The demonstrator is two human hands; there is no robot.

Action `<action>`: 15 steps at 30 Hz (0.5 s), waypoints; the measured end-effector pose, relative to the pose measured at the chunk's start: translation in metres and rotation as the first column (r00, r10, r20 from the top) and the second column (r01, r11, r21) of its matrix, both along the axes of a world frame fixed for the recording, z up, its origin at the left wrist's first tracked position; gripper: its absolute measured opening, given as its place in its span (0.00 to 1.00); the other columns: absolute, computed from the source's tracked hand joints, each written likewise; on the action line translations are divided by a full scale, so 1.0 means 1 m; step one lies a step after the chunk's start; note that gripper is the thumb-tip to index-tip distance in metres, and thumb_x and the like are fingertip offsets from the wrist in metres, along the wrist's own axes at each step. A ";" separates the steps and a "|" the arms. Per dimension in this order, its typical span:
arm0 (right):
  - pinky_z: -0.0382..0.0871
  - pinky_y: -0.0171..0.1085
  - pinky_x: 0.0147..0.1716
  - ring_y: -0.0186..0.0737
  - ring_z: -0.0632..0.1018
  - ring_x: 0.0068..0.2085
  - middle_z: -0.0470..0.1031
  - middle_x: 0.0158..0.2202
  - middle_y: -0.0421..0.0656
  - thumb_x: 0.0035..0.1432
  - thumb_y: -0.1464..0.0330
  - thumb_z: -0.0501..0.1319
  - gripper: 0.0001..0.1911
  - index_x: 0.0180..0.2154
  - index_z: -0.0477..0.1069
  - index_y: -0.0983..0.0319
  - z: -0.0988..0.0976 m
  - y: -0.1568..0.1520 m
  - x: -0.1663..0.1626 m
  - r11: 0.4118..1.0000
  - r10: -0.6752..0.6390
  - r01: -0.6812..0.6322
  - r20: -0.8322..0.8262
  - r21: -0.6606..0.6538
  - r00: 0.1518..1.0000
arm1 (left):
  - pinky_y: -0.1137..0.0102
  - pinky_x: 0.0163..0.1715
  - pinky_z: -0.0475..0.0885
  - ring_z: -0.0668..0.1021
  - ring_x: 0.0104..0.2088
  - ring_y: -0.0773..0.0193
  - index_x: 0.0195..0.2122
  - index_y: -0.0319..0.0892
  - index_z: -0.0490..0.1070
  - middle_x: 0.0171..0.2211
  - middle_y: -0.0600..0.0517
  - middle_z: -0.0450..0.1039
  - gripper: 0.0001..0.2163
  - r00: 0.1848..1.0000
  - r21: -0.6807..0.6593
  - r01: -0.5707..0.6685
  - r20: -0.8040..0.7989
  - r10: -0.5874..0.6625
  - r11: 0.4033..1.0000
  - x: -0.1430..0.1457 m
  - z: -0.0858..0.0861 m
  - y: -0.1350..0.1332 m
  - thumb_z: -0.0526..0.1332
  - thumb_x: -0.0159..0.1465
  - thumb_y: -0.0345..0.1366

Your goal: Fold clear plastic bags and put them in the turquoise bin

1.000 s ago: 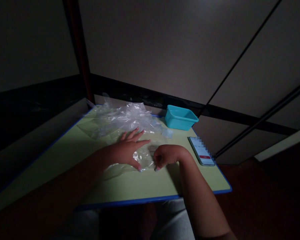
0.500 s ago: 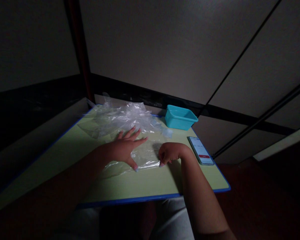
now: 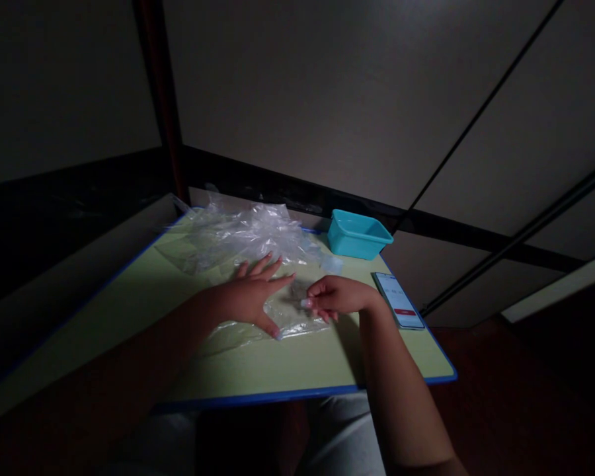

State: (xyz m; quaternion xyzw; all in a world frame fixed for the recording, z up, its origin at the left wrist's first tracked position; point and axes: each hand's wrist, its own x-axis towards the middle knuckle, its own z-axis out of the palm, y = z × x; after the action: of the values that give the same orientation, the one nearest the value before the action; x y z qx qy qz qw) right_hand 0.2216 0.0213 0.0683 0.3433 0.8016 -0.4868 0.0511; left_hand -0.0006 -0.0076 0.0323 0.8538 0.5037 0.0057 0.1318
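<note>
A sheet-like clear plastic bag [image 3: 297,325] lies on the light green table [image 3: 297,367]. My left hand [image 3: 250,296] rests on it with fingers spread wide. Over the bag's right part, my right hand [image 3: 334,296] has thumb and forefinger pinched together, the other fingers curled. Whether a bit of plastic is between those fingertips is too small to make out. Behind my hands sits a crumpled heap of clear plastic bags [image 3: 262,228].
A turquoise plastic basin [image 3: 354,244] stands at the table's back right corner. A phone [image 3: 400,303] with a lit screen lies along the right edge. Wall panels [image 3: 297,99] rise right behind the table. Blue trim runs round the tabletop.
My right hand has moved up and a little left, off the bag's near right corner, its fingertips now over the bag. My left hand has barely shifted.
</note>
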 end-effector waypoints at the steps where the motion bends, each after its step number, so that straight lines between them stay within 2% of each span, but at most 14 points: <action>1: 0.64 0.30 0.22 0.29 0.70 0.19 0.69 0.19 0.37 0.61 0.57 0.55 0.18 0.27 0.68 0.65 -0.003 -0.002 -0.004 0.994 0.042 -0.042 0.000 -0.101 0.999 | 0.39 0.57 0.38 0.36 0.65 0.35 0.66 0.52 0.44 0.68 0.39 0.29 0.57 1.000 -0.012 0.000 -0.010 0.000 1.000 0.001 -0.001 0.000 0.71 0.37 0.57; 3: 0.66 0.31 0.21 0.30 0.72 0.19 0.71 0.20 0.38 0.62 0.58 0.54 0.19 0.27 0.68 0.66 -0.011 -0.003 -0.013 0.974 0.082 -0.066 0.065 -0.217 0.994 | 0.39 0.57 0.40 0.37 0.65 0.35 0.66 0.51 0.44 0.68 0.38 0.30 0.57 1.000 -0.030 0.005 -0.024 -0.006 1.000 0.001 -0.003 0.000 0.72 0.36 0.56; 5: 0.68 0.31 0.21 0.31 0.73 0.18 0.71 0.18 0.39 0.62 0.58 0.55 0.20 0.26 0.68 0.66 -0.017 -0.003 -0.019 0.967 0.079 -0.038 0.153 -0.253 0.985 | 0.40 0.57 0.42 0.39 0.66 0.36 0.66 0.50 0.46 0.68 0.38 0.32 0.55 1.000 -0.020 0.011 -0.018 -0.012 1.000 0.000 -0.005 0.001 0.71 0.39 0.56; 7: 0.69 0.32 0.19 0.32 0.73 0.18 0.70 0.17 0.38 0.61 0.57 0.55 0.21 0.25 0.67 0.66 -0.021 -0.003 -0.020 0.963 0.069 -0.016 0.189 -0.269 0.980 | 0.44 0.58 0.46 0.44 0.66 0.38 0.65 0.49 0.51 0.68 0.39 0.39 0.48 0.999 0.044 0.010 0.037 -0.012 0.999 -0.003 -0.006 0.005 0.68 0.45 0.56; 8: 0.68 0.31 0.18 0.32 0.72 0.17 0.70 0.16 0.37 0.61 0.55 0.56 0.21 0.25 0.67 0.66 -0.021 -0.002 -0.020 0.962 0.062 -0.011 0.179 -0.274 0.982 | 0.48 0.58 0.49 0.50 0.65 0.41 0.64 0.47 0.55 0.67 0.39 0.47 0.43 0.996 0.093 0.008 0.083 -0.016 0.996 -0.005 -0.005 0.008 0.66 0.49 0.56; 11: 0.67 0.29 0.16 0.29 0.71 0.15 0.69 0.16 0.36 0.59 0.53 0.57 0.22 0.26 0.67 0.66 -0.016 -0.001 -0.015 0.965 -0.011 0.032 0.082 -0.261 0.997 | 0.61 0.54 0.59 0.66 0.55 0.50 0.55 0.39 0.66 0.53 0.41 0.69 0.28 0.980 0.227 -0.045 0.197 -0.001 0.973 -0.014 -0.002 0.019 0.58 0.58 0.52; 13: 0.66 0.28 0.16 0.27 0.70 0.15 0.69 0.16 0.35 0.61 0.54 0.56 0.21 0.27 0.67 0.66 -0.013 0.000 -0.013 0.965 -0.068 0.072 0.022 -0.253 0.997 | 0.65 0.50 0.63 0.71 0.48 0.54 0.48 0.38 0.71 0.45 0.43 0.73 0.22 0.977 0.249 -0.116 0.201 0.066 0.962 -0.021 0.000 0.026 0.56 0.61 0.49; 15: 0.66 0.28 0.16 0.27 0.70 0.15 0.69 0.17 0.35 0.63 0.56 0.54 0.20 0.28 0.68 0.66 -0.014 0.000 -0.013 0.959 -0.078 0.078 0.014 -0.271 0.997 | 0.66 0.49 0.63 0.72 0.46 0.55 0.44 0.38 0.72 0.42 0.44 0.73 0.19 0.975 0.247 -0.178 0.174 0.138 0.953 -0.028 0.000 0.032 0.56 0.60 0.47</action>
State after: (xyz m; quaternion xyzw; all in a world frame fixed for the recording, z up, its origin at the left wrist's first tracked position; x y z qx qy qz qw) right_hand 0.2083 0.0213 0.0547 0.3650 0.7131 -0.5933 0.0795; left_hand -0.0291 0.0243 0.0325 0.8175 0.5537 0.1485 0.0560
